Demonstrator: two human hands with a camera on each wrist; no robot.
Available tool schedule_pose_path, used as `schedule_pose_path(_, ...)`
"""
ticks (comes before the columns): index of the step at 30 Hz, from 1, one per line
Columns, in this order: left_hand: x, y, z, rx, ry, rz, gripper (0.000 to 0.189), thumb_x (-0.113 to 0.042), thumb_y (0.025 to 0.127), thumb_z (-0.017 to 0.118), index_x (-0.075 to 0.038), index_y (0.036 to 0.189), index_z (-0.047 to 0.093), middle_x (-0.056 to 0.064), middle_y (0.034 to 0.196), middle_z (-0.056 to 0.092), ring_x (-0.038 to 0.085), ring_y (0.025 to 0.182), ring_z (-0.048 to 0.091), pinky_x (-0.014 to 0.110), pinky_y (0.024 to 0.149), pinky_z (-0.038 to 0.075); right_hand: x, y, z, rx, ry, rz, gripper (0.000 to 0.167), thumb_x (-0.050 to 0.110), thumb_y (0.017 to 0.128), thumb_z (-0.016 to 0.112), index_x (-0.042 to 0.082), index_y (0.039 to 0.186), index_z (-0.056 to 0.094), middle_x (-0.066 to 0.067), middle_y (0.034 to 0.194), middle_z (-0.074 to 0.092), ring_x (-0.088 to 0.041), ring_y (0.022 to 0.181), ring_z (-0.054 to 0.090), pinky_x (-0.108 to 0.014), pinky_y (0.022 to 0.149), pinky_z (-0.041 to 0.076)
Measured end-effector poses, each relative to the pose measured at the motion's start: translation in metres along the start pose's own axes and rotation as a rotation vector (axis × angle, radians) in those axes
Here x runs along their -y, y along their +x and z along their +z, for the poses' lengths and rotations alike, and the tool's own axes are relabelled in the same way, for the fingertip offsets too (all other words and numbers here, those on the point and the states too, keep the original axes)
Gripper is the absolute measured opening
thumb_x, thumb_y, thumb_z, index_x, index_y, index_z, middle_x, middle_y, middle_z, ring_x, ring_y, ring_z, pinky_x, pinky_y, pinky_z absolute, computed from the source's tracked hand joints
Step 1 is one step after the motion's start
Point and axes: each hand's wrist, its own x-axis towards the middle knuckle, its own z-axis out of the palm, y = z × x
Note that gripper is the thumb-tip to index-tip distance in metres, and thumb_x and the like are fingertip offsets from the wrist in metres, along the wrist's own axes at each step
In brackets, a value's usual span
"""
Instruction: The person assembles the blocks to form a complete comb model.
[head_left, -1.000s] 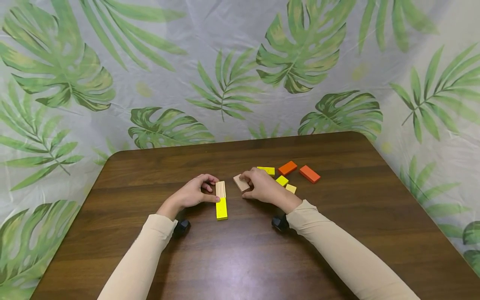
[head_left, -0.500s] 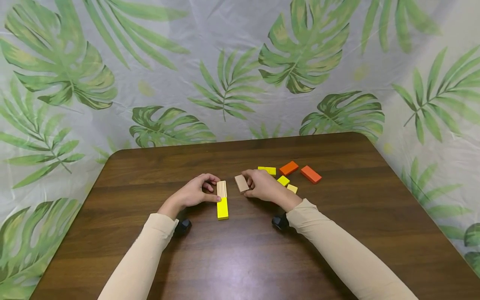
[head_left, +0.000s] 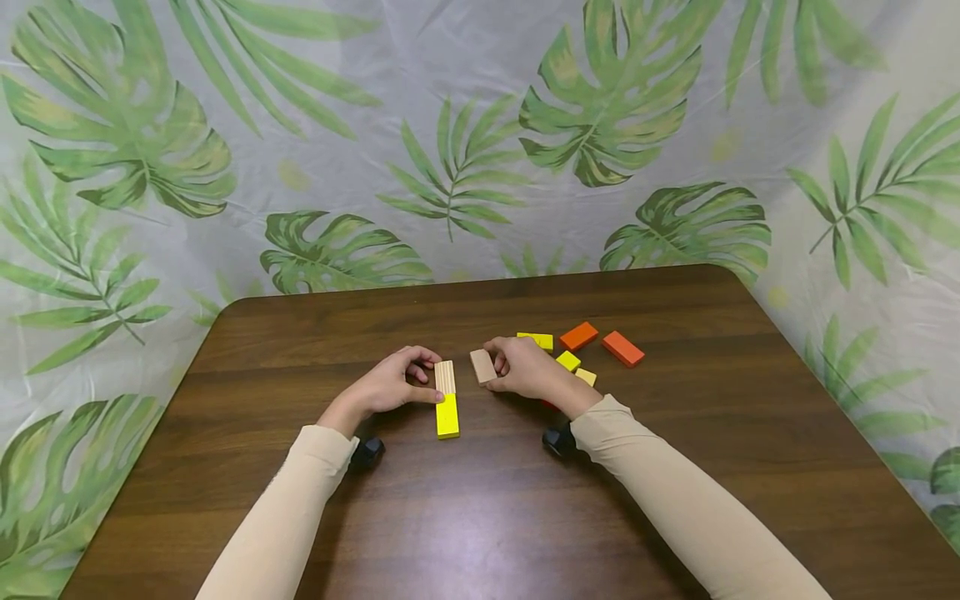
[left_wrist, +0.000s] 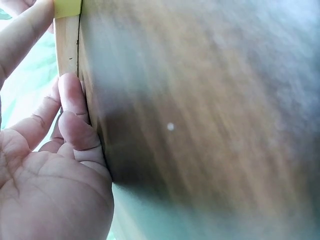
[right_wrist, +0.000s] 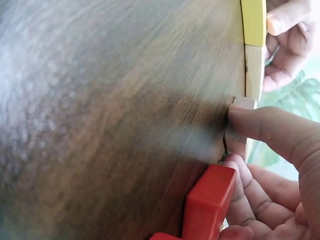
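A yellow block (head_left: 447, 417) and a striped natural wood block (head_left: 445, 377) lie end to end on the table. My left hand (head_left: 386, 383) holds the striped block from its left side, thumb at the seam with the yellow one and fingertips near its far end. In the left wrist view, curled fingertips (left_wrist: 75, 95) rest against its edge. To the right, across a small gap, my right hand (head_left: 528, 371) pinches a plain wooden block (head_left: 483, 367) between thumb and fingers. The right wrist view shows the thumb on one end of that plain block (right_wrist: 238, 132).
Behind the right hand lie an orange block (head_left: 579, 336), a red-orange block (head_left: 622, 348) and several yellow blocks (head_left: 567, 361). A red block (right_wrist: 210, 195) stands close to the right fingers, mostly hidden under the wrist in the head view. Leaf-printed cloth hangs beyond the brown table (head_left: 465, 533).
The right hand has turned the plain block a little, so it now lies more nearly in line with the striped block. The left hand and its two blocks stay in place.
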Motion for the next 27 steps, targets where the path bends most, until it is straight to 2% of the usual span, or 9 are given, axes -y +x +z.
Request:
schedule_pose_path(12, -0.002, 0.000, 0.000, -0.002, 0.005, -0.012, 0.058, -0.027, 0.090, 0.090, -0.010, 0.139, 0.062, 0.009, 0.133, 0.059, 0.023, 0.109, 0.057, 0.039, 0.102, 0.048, -0.002, -0.005, 0.000, -0.017, 0.035, -0.022, 0.062, 0.022, 0.087, 0.091, 0.000, 0.138, 0.064, -0.006, 0.097, 0.068, -0.015, 0.082, 0.059, -0.025, 0.076, 0.054)
schedule_pose_path(21, -0.003, 0.004, 0.000, -0.001, 0.022, -0.002, 0.059, -0.026, 0.090, 0.090, -0.007, 0.139, 0.062, 0.012, 0.131, 0.060, 0.023, 0.106, 0.057, 0.036, 0.097, 0.048, 0.003, -0.020, -0.003, -0.039, 0.051, -0.049, 0.062, 0.024, 0.086, 0.092, 0.000, 0.137, 0.065, -0.005, 0.098, 0.069, -0.015, 0.085, 0.060, -0.027, 0.079, 0.056)
schedule_pose_path(27, -0.005, 0.006, -0.001, 0.010, 0.024, 0.000, 0.059, -0.025, 0.091, 0.089, -0.006, 0.139, 0.061, 0.013, 0.131, 0.060, 0.023, 0.104, 0.056, 0.035, 0.094, 0.048, 0.008, -0.036, -0.003, -0.046, 0.074, -0.047, 0.061, 0.022, 0.085, 0.093, 0.002, 0.136, 0.066, -0.003, 0.097, 0.067, -0.015, 0.086, 0.059, -0.027, 0.079, 0.055)
